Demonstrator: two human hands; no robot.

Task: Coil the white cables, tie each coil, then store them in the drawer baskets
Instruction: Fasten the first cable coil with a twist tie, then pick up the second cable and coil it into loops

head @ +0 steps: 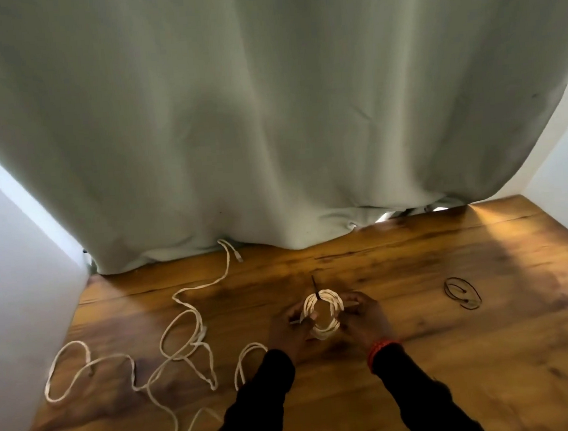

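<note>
Over on the left, loose white cable (182, 328) sprawls in wandering loops across the brown wooden table (475, 370), one end running up to the hem of the pale grey-green curtain (268, 114) at the back, its plug lying just beside the fabric. A smaller arch of white cable (248, 361) sits right by the left sleeve. Now to the middle: the left hand (290, 330), coming out of a black sleeve, has its fingers curled onto the left side of a small round coil of white cable (324, 314), held upright just above the tabletop. A thin black tie (315, 289) wraps the top of that coil, its tail poking up and back. The right hand (365, 317), an orange-red band (381, 348) at the wrist, grips the coil's right side, fingers wrapped round it. Further right, well apart from the hands, a few thin black loop ties (462, 293) lie flat on the wood. White walls flank both sides.
</note>
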